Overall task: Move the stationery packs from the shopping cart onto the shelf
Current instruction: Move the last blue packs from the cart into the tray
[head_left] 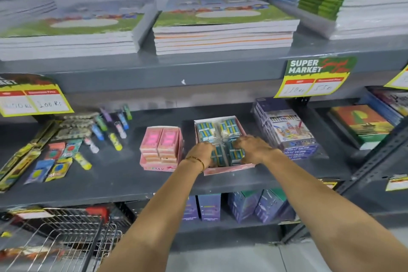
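A pink open box (229, 170) sits on the grey middle shelf (123, 174), filled with plastic-wrapped packs of blue erasers (209, 130). Both my hands reach into its near half. My left hand (202, 153), with a gold bangle on the wrist, grips a wrapped blue eraser pack (220, 157) from the left. My right hand (254, 148) presses on the same packs from the right. The wire shopping cart (66, 238) with a red handle stands at the lower left, and its contents are blurred.
A pink box of pink erasers (162, 146) stands just left of my hands. Colour-pencil sets (291, 132) lie to the right. Glue sticks (116, 141) and small packs are scattered at the left. Notebook stacks (223, 35) fill the upper shelf; purple boxes (209, 206) stand below.
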Demonstrator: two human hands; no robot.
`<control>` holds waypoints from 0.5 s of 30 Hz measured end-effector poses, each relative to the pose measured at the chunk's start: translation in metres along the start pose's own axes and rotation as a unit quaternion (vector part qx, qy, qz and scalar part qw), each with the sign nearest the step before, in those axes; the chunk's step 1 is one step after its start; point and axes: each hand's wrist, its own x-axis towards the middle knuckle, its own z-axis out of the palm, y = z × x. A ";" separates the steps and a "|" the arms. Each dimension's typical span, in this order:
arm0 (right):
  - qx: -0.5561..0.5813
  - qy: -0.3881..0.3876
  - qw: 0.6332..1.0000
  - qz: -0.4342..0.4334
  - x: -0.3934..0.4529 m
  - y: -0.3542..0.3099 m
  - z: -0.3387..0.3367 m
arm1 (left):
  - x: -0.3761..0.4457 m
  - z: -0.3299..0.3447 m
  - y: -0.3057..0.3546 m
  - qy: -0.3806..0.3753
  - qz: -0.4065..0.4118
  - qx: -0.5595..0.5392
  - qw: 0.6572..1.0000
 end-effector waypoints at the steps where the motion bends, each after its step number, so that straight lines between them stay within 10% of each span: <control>1: 0.003 0.000 1.000 0.003 0.000 0.000 0.000 | -0.002 0.001 0.000 -0.005 -0.001 0.000 1.000; 15: 0.086 -0.009 0.996 0.015 -0.004 -0.009 0.001 | -0.007 0.008 0.000 0.003 0.000 0.013 1.000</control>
